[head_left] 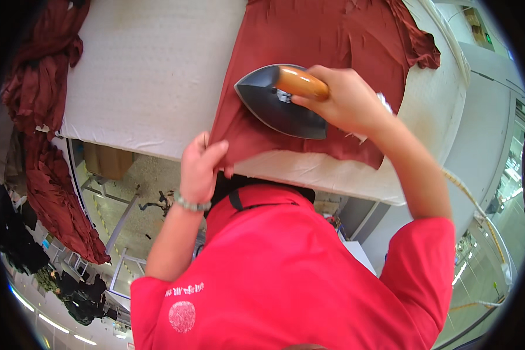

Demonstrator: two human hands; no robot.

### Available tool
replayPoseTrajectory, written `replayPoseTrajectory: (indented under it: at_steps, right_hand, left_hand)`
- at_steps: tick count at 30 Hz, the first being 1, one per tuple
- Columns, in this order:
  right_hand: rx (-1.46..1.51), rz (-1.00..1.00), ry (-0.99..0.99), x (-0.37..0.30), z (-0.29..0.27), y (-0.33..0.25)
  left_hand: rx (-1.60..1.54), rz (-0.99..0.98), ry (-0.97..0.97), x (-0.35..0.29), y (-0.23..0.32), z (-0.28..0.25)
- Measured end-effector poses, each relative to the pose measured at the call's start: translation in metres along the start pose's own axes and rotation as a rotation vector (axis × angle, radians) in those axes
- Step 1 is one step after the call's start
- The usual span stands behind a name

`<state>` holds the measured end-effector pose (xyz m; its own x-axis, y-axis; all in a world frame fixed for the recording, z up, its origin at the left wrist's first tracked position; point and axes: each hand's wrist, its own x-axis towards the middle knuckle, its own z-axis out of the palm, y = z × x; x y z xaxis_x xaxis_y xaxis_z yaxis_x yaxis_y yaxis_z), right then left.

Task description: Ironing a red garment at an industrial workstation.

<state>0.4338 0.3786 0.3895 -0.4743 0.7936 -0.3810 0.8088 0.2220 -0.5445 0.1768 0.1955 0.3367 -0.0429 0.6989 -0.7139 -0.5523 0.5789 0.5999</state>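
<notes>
A dark red garment (309,35) lies spread over a white padded ironing table, its near edge close to the table's front. My right hand (350,99) is closed round the wooden handle of a dark iron (286,114). The iron's pointed end faces left, over the garment's left part. At the garment's near left corner, my left hand (201,166) pinches the cloth between thumb and fingers. That corner is pulled up slightly at the table's front edge. The iron's underside is hidden, so I cannot tell how firmly it rests on the cloth.
The white padded table (151,76) stretches left of the garment. A heap of dark red cloth (44,76) hangs over its left end towards the floor. A cord (478,204) runs down at the right. Below the table are a cardboard box (107,161) and metal frames (119,224).
</notes>
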Motion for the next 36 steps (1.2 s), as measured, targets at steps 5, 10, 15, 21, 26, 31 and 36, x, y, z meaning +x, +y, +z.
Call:
replayPoseTrajectory:
  at_steps: [5, 10, 15, 21, 26, 31, 36]
  right_hand:
    - [-0.260, -0.072, 0.197, 0.086, -0.061, 0.058]
    - [-0.296, 0.308, 0.389, 0.078, -0.163, 0.172]
    - [0.149, 0.513, 0.462, -0.068, -0.162, 0.296]
    - [0.152, 0.871, 0.629, -0.228, -0.085, 0.359]
    - [0.392, 1.149, 0.422, -0.276, -0.080, 0.335]
    - [0.195, 0.755, 0.534, -0.227, -0.082, 0.289]
    - [-0.023, 0.205, 0.226, -0.123, -0.103, 0.224]
  left_hand:
    - [0.080, 0.107, -0.007, -0.072, 0.004, 0.004]
    - [0.430, -0.162, 0.137, -0.100, -0.009, -0.036]
    - [1.414, 0.153, 0.270, -0.052, -0.012, -0.027]
    - [1.513, 0.963, 0.111, 0.140, 0.087, 0.093]
    - [1.670, 1.256, 0.323, 0.293, 0.125, 0.222]
    - [1.642, 0.881, 0.157, 0.314, 0.146, 0.263]
    - [1.515, 1.178, 0.148, 0.277, 0.182, 0.272]
